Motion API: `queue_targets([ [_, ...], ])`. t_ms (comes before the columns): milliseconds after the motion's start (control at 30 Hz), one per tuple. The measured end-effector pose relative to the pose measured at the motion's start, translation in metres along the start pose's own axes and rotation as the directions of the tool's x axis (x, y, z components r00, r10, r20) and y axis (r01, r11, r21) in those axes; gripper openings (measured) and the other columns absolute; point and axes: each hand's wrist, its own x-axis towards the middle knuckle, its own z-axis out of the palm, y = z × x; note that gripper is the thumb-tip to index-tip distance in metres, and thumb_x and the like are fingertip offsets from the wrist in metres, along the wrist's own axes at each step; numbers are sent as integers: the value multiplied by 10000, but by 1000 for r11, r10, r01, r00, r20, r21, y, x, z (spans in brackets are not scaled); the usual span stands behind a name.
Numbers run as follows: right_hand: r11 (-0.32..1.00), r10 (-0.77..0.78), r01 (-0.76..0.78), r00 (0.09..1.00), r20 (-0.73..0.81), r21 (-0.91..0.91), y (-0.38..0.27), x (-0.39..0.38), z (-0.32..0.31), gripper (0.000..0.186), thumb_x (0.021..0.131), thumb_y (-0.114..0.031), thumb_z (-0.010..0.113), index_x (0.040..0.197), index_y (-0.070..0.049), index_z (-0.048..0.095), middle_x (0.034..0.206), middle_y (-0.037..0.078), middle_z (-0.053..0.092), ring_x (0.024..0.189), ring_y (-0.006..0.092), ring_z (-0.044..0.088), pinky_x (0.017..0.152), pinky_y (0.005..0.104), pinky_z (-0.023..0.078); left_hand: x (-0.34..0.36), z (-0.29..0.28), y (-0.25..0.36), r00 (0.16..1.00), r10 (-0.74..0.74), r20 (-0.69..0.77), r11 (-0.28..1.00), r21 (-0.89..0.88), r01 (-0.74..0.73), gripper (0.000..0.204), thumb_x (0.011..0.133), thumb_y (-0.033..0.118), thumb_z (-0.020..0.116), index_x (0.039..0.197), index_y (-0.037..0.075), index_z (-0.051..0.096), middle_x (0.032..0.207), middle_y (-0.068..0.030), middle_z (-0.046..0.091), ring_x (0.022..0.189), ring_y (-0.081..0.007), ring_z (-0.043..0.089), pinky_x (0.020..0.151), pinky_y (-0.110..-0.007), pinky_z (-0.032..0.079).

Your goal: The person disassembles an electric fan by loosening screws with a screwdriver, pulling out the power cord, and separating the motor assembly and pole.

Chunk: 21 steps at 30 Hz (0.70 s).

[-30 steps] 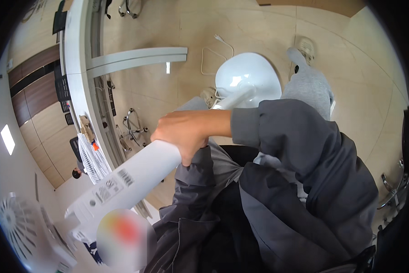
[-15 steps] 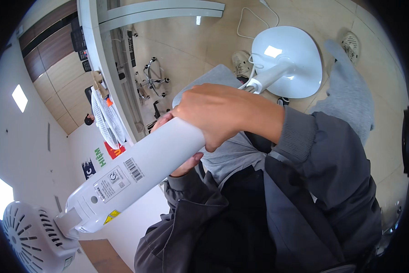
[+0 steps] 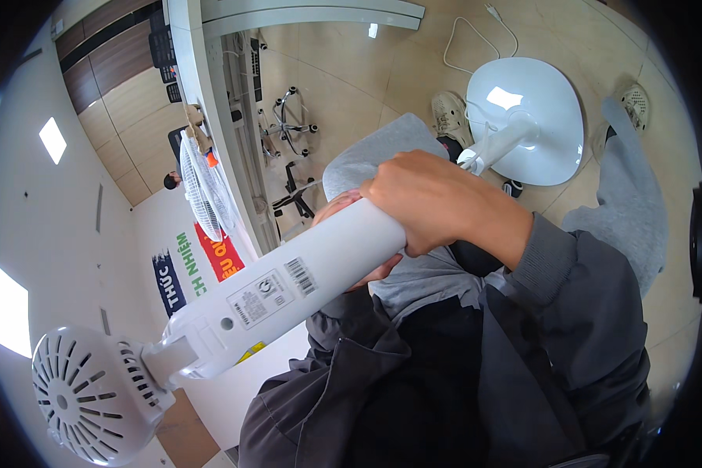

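A white fan body [image 3: 288,281], with a long column carrying a label and barcode, slants across my lap. Its slotted motor housing [image 3: 62,402] is at the lower left. My right hand [image 3: 429,195] is closed over the column's lower end. From beneath, my left hand [image 3: 383,269] wraps the same column, and most of it is hidden. Beyond my right hand, the white fan base [image 3: 550,101] rests on the floor between my feet. Its short pole [image 3: 503,144] tilts toward my hands, with a white cord at its end. My right hand hides whether the cord reaches the column.
A power cord with a plug [image 3: 491,9] lies on the floor behind the base. Left of me stands a white-framed table [image 3: 210,101] with a white fan grille [image 3: 202,187] on it. Wheeled chair bases [image 3: 291,125] are beneath. Another person's head [image 3: 171,181] shows farther off.
The view has shifted, so the surroundings appear farther right. The fan body has moved right and rolled a little: its yellow label shows less, the housing's slotted back more. Both hands keep their hold.
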Motion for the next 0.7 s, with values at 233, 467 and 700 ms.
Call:
queue_targets([
  [233, 983, 169, -170, 985, -15, -75, 32, -10, 14, 273, 509, -64, 832, 767, -51, 744, 779, 151, 718, 784, 352, 717, 704, 426, 579, 3, 36, -22, 996, -38, 75, 999, -15, 39, 933, 552, 270, 920, 1346, -12, 518, 1306, -195, 593, 1216, -348, 606, 1040, -481, 498],
  [467, 941, 279, -260, 958, 64, -216, 61, -25, 19, 345, 507, -40, 823, 835, -44, 716, 794, 162, 714, 817, 354, 709, 717, 430, 562, -12, 78, -54, 976, -161, 146, 982, -78, 174, 967, 602, 125, 913, 1432, 7, 431, 1316, -148, 594, 1221, -272, 586, 1024, -430, 490],
  [700, 925, 305, -288, 952, 35, -248, 74, -31, 26, 384, 495, -26, 821, 862, -52, 710, 813, 148, 720, 829, 343, 711, 738, 420, 561, 9, 84, -28, 981, -153, 121, 973, -156, 171, 1003, 661, 268, 920, 1457, -7, 376, 1276, -172, 615, 1185, -289, 608, 1042, -440, 477],
])
